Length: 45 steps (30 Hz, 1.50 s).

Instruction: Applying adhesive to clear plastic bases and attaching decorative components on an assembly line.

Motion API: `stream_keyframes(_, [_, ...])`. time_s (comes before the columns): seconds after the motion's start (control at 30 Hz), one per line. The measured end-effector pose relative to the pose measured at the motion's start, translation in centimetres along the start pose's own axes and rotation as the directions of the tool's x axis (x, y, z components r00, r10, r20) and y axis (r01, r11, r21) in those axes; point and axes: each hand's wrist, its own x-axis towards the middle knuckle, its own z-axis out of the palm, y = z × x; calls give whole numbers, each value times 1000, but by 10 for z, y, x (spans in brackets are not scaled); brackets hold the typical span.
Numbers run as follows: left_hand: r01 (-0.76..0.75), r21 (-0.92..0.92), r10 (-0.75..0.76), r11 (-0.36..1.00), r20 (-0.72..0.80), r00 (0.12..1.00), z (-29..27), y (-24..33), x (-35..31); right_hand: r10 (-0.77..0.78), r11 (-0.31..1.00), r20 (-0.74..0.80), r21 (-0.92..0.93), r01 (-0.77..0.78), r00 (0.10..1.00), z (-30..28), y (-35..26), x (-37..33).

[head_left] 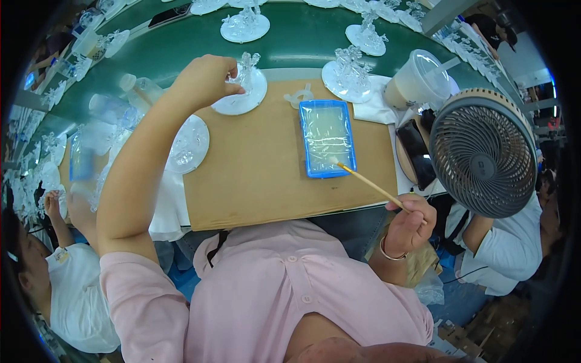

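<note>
Risk: left hand [203, 81] pinches clear figurine [245, 72] on white disc [241, 97] at bench [254, 175] far edge; right hand [411, 227] grips brush [366, 181], tip in blue tray [327, 139]. Drips could smear; slender figurine might snap.

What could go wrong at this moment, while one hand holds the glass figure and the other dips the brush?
1. The left hand grips the clear figure only near its top, on a round base at the far edge of the board; it might tip or break.
2. The brush in the right hand touches the blue tray at its near corner; a push could shift the tray or spill liquid.
3. The fan and the cup stand close to the right arm's path.
</note>
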Motion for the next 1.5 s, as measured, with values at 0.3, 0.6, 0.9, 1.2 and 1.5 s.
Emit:
stream_keyframes(0.3, [-127,115,135,985,-64,989,24,80,-89,-14,999,-18,-30,13,1000,-11,9,6])
stream_keyframes(0.6, [-424,-270,325,865,-343,881,36,55,-104,-5,999,34,-38,6,999,1,8,20])
stream_keyframes(0.9, [-254,-391,188,885,-200,962,34,39,-111,151,988,71,-31,-149,986,3,-2,20])
stream_keyframes(1.2, [-96,-472,-113,876,-395,912,59,41,-143,166,965,302,-247,-91,939,20,7,31])
stream_keyframes(1.5, [44,-535,-259,844,-334,906,82,39,-167,102,969,392,-245,-2,914,31,6,32])
